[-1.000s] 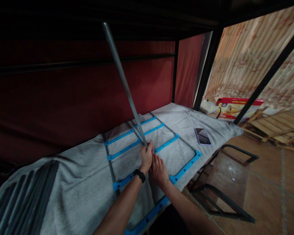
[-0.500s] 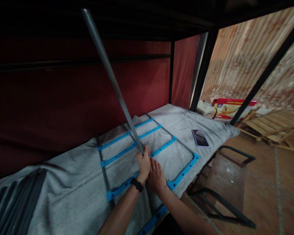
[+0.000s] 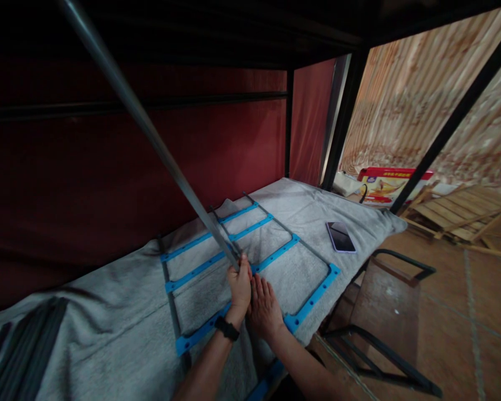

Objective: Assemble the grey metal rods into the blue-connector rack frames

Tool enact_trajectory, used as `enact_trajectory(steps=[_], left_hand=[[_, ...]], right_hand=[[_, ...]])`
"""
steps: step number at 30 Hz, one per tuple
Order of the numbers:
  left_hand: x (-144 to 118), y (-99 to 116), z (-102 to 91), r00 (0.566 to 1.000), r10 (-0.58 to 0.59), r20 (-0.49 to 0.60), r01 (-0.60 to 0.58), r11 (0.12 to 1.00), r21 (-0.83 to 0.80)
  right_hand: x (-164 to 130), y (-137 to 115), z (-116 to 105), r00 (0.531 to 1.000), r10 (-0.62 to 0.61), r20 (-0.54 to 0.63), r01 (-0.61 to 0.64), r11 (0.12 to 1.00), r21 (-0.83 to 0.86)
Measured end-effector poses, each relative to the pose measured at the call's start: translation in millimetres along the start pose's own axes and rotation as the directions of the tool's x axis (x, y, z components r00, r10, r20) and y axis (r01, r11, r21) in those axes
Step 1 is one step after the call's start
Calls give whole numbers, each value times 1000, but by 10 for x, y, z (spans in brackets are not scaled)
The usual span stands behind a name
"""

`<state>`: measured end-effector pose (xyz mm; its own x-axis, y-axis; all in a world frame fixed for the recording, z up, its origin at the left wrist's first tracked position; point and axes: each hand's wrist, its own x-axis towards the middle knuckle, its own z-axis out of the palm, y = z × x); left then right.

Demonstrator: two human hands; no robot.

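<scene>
While the left hand (image 3: 239,287) keeps its grip clamped on the lower end of the long, stiff metal rod (image 3: 150,131) slanting toward upper left, the right hand (image 3: 265,306) rests flat and open on the blue-barred frame (image 3: 250,250) at frame centre, so the rod likely swings heavily and handles best near its base.

Grey metal rod (image 3: 150,133), bright blue slats (image 3: 217,259), grey fleece blanket (image 3: 108,328), dark red wall (image 3: 108,167), black wristband (image 3: 227,328)

we are wearing a black watch (image 3: 227,328) on our left wrist; both our forearms are showing bare, sleeveless.
</scene>
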<state>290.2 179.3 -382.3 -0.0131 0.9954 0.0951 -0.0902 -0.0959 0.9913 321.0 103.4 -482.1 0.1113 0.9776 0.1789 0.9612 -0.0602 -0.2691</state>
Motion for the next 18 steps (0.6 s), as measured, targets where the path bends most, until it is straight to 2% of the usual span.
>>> enact_trajectory(steps=[2, 4, 11, 13, 15, 18], left_hand=[[-31, 10, 72, 989, 0, -149, 0, 1000, -1], [-51, 18, 138, 971, 1, -238, 0, 1000, 4], [-32, 71, 217, 938, 14, -347, -15, 1000, 0], [-26, 87, 182, 964, 13, -265, -5, 1000, 28], [-28, 88, 114, 995, 10, -102, -3, 998, 68], [-50, 67, 4, 994, -9, 112, 3, 999, 54]], right_hand=[[-2, 13, 15, 1000, -28, 12, 28, 1000, 7], [-4, 24, 30, 999, -44, 23, 44, 999, 12], [7, 39, 11, 995, -36, 89, 33, 999, 30], [10, 30, -14, 995, -33, 95, 29, 999, 36], [10, 14, -32, 997, -14, 80, 11, 999, 37], [2, -11, -29, 998, 25, 53, -26, 999, 23]])
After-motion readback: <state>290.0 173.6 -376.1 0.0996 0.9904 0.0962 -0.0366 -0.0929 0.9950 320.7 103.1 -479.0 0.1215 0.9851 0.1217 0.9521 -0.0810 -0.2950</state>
